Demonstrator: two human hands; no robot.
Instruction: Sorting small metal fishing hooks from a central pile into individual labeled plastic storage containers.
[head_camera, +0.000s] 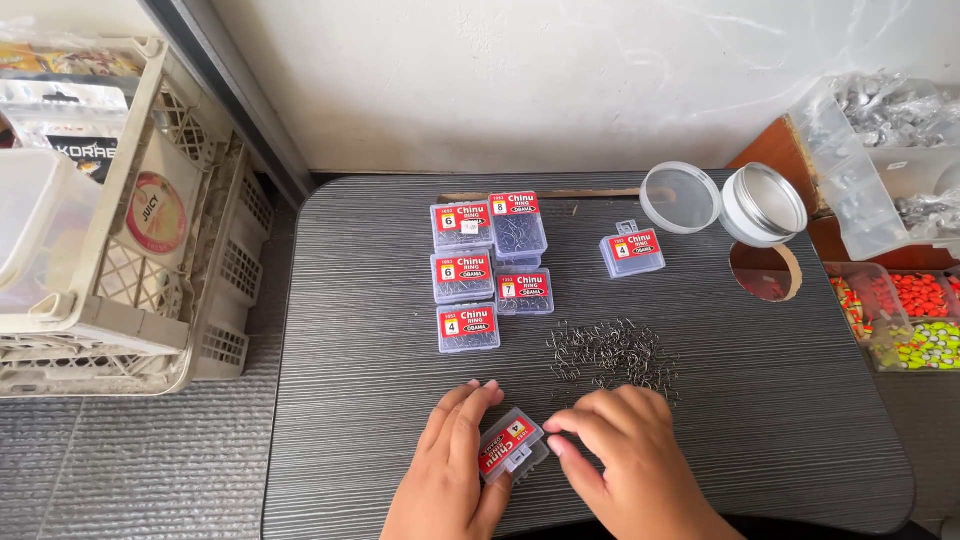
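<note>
Both hands rest at the near edge of a dark striped table (780, 440). My left hand (452, 470) and my right hand (620, 455) together pinch a small clear plastic box with a red label (511, 446), tilted between the fingertips. Just beyond the right hand lies a loose pile of small metal fish hooks (612, 356). Further back, several matching clear boxes with red labels (487, 268) sit in a cluster, and one more box (632, 251) stands alone to the right.
A round clear lid (680, 197) and a round white tin (764, 205) sit at the table's back right. Clear compartment trays with orange and yellow floats (905, 318) stand at the right. A beige plastic crate (130, 240) fills the left side.
</note>
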